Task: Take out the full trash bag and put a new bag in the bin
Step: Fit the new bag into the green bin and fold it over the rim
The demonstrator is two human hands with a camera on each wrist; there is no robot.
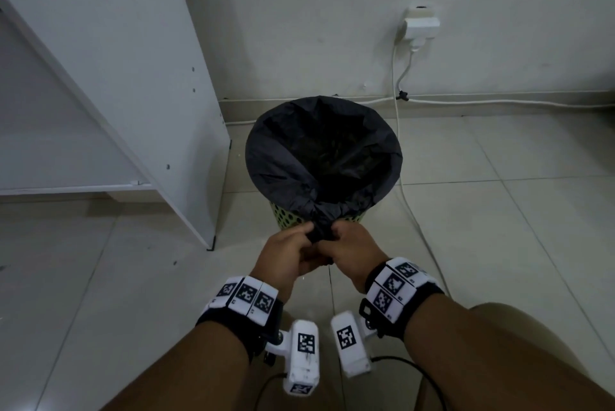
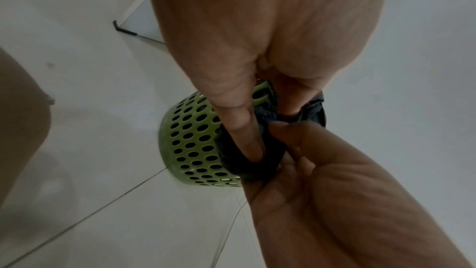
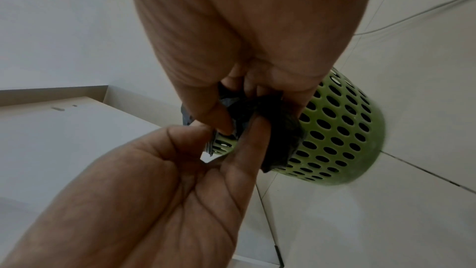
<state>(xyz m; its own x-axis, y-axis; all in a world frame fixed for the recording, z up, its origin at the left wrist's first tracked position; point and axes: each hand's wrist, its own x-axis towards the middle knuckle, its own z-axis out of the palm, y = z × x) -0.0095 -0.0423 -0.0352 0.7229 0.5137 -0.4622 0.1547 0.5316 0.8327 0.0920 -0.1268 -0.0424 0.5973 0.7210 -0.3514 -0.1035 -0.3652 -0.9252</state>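
A green perforated bin [image 1: 289, 218] [image 2: 192, 142] [image 3: 340, 136] stands on the tiled floor by the wall. A black trash bag [image 1: 319, 151] lines it, its mouth stretched over the rim. The bag's slack is gathered into a bunch [image 1: 321, 227] [image 2: 247, 162] [image 3: 273, 133] at the near rim. My left hand [image 1: 293, 249] [image 2: 244, 136] and right hand [image 1: 349, 246] [image 3: 231, 123] meet there, and both pinch that bunch with thumb and fingers. What lies inside the bag is too dark to tell.
A white cabinet [image 1: 139, 78] stands to the left of the bin, its corner close to it. A wall socket with a plug [image 1: 420, 28] sits at the back right. A white cable [image 1: 404, 177] runs down across the floor just right of the bin.
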